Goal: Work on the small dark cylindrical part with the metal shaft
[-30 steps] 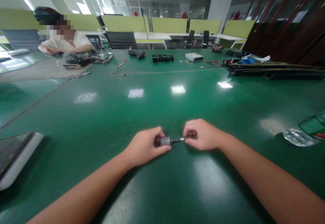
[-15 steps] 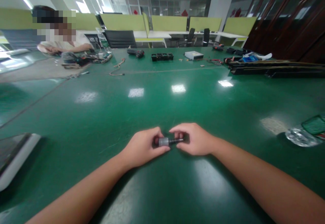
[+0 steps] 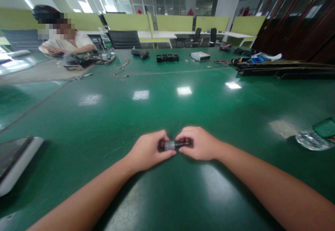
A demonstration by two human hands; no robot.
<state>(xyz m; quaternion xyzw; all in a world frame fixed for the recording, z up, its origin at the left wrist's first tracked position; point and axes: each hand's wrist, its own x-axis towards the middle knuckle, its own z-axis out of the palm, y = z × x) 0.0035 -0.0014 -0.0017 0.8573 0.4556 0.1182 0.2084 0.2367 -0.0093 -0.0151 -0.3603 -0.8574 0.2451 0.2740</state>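
Note:
A short rod-like piece (image 3: 169, 145) lies level between my hands, low over the green table (image 3: 183, 108). It has a grey cylindrical body and a thinner dark, ribbed shaft pointing right. My left hand (image 3: 149, 150) is closed around the grey body, its thumb along the near side; the piece's left end is partly hidden in the fingers. Around the dark shaft curl the thumb and fingers of my right hand (image 3: 200, 143), the fingertips meeting it close to the grey body. The exact kind of piece is too blurred to tell.
A flat device with a pale edge (image 3: 36, 143) sits at the left, a clear bottle (image 3: 312, 141) at the right. Farther back are a power drill (image 3: 140, 54), a black block (image 3: 167, 58), a white box (image 3: 200, 56) and dark bars (image 3: 285, 69). Another person (image 3: 69, 42) sits at far left.
My right hand has shifted slightly left along the shaft, and its fingers have closed in on the part near the grey body. My left hand keeps its hold.

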